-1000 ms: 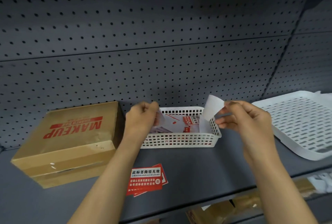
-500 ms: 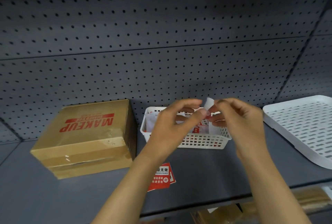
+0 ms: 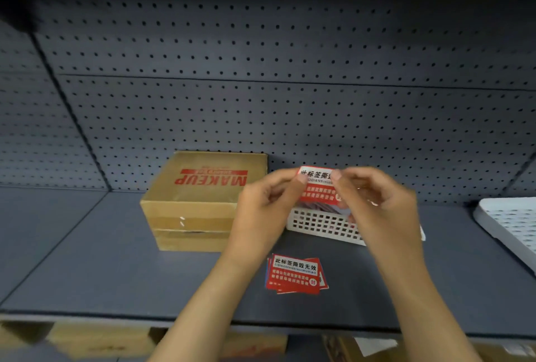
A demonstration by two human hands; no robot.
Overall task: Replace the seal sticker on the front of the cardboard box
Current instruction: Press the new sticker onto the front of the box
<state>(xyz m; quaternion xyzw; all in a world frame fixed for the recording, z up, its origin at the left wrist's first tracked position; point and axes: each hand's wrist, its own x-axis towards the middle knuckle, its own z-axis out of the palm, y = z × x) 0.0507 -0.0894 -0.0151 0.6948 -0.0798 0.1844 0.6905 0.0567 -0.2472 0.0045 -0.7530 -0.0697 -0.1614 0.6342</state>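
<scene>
Cardboard box (image 3: 203,202), printed MAKEUP on its lid, sits on the dark shelf (image 3: 116,274) against the pegboard back, and its front face shows bands of clear tape but no red sticker that I can make out. Right of the box, touching or nearly so, stands a white slotted basket (image 3: 322,226); a white tray (image 3: 510,225) lies well right of the box at the frame edge. Both hands are raised over the basket, right of the box: the left hand (image 3: 261,213) and right hand (image 3: 377,205) each pinch a top corner of one red seal sticker (image 3: 317,184) between thumb and forefinger. A small stack of spare stickers (image 3: 295,274) lies in front of the box, to its right. Judging by this, the fresh sticker is in hand, likely freed of its backing; next it must travel left to the box front and be pressed flat across the seam.
</scene>
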